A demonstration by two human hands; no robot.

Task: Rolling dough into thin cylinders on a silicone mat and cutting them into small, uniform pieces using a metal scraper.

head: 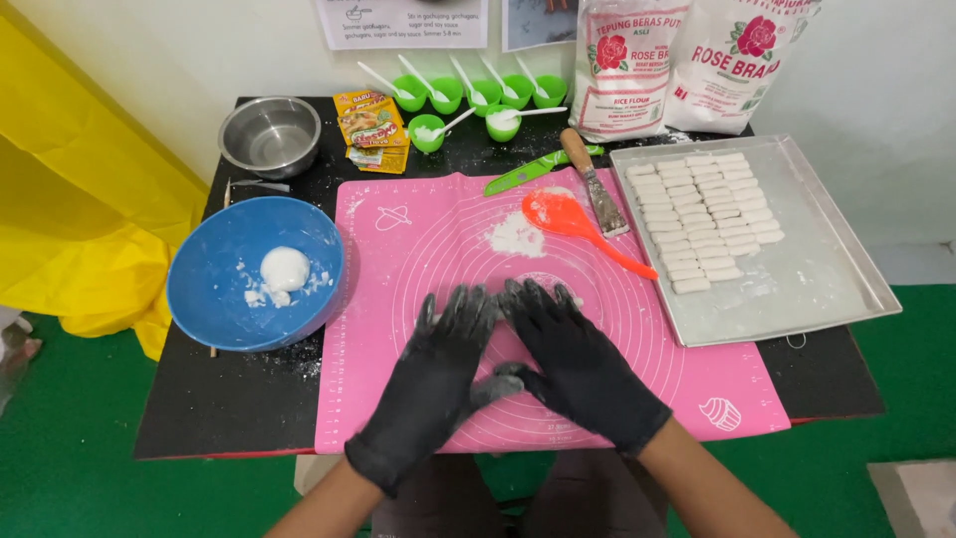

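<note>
Lower centre: black-gloved left hand (435,374) and right hand (578,364) lie flat, palms down, grasping nothing, apparently rolling hidden dough on the pink silicone mat (418,239). Cutting would likely need the wooden-handled metal scraper (595,184), upper centre.

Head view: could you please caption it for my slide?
Two black-gloved hands, left hand and right hand, press flat on a pink mat.

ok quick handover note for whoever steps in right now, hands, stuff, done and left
Left hand and right hand: black gloves, flat on the pink mat, fingers spread, side by side; what is under them is hidden.
Tray, right: rows of cut dough pieces, done.
Blue bowl, left: one dough ball plus crumbs, left to work.
Flour pile, orange spoon and scraper at the mat's top.
</note>
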